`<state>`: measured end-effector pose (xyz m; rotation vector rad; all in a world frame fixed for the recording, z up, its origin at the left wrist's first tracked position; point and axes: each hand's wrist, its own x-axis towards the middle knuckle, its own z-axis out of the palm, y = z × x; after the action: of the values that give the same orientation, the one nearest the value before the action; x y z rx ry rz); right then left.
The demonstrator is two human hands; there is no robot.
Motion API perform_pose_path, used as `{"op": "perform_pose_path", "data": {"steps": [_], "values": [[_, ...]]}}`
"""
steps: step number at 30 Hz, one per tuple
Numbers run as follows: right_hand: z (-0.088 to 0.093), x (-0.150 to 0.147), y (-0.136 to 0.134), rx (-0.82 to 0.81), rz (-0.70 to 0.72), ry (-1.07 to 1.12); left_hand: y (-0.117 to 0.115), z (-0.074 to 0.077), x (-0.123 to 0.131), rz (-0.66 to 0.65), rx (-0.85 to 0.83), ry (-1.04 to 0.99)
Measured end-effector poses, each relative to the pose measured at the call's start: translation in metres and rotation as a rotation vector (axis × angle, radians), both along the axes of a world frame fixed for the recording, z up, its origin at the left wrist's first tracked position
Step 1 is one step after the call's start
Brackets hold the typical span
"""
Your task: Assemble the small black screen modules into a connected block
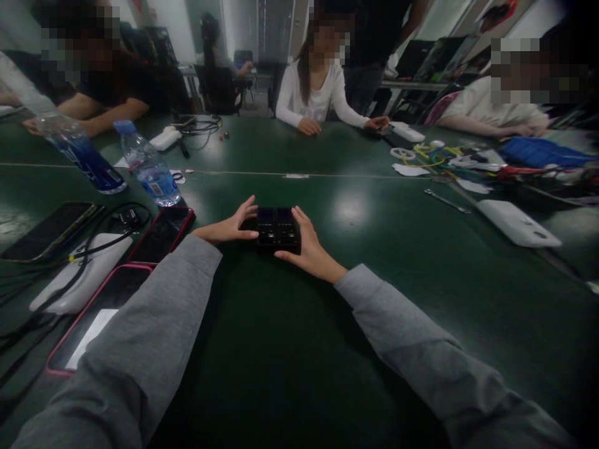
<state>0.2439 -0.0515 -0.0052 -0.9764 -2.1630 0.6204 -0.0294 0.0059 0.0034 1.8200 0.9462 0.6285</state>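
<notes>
A small black box-shaped device (pixel 277 232) with two matching panels side by side lies on the dark green table, between my hands. My left hand (pixel 234 226) is open at its left side, fingers raised and apart, the thumb tip at the device's edge. Around the right end is my right hand (pixel 312 246), its fingers along the far right corner and its thumb across the near edge. The faces of the device against my palms are hidden.
To the left are phones (pixel 161 234), a white device (pixel 82 274), black cables and two bottles (pixel 156 178). On the right lie a wrench (pixel 447 201), another white device (pixel 517 223) and tangled wires (pixel 440 156). Several people sit across the green table (pixel 281 349).
</notes>
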Motion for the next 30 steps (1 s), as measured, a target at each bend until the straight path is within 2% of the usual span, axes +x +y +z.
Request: {"op": "perform_pose_path", "data": {"steps": [3, 7, 14, 18, 22, 26, 30], "values": [[0.003, 0.006, 0.005, -0.166, 0.041, 0.097, -0.005, 0.005, -0.004, -0.104, 0.072, 0.131], [0.009, 0.017, 0.017, -0.360, 0.113, 0.143, -0.007, 0.003, 0.007, -0.058, 0.120, 0.187], [0.013, 0.025, 0.037, -0.313, 0.123, 0.036, -0.012, 0.008, 0.026, -0.007, 0.147, 0.135], [0.010, 0.029, 0.052, -0.314, 0.147, 0.097, -0.009, 0.007, 0.029, 0.027, 0.140, 0.109], [0.009, 0.036, 0.067, -0.351, 0.189, 0.162, -0.002, 0.006, 0.033, 0.049, 0.139, 0.195], [0.013, 0.039, 0.067, -0.421, 0.207, 0.105, 0.000, 0.008, 0.035, 0.052, 0.124, 0.199], [0.013, 0.037, 0.061, -0.411, 0.213, 0.127, -0.002, 0.007, 0.034, 0.043, 0.127, 0.152]]}}
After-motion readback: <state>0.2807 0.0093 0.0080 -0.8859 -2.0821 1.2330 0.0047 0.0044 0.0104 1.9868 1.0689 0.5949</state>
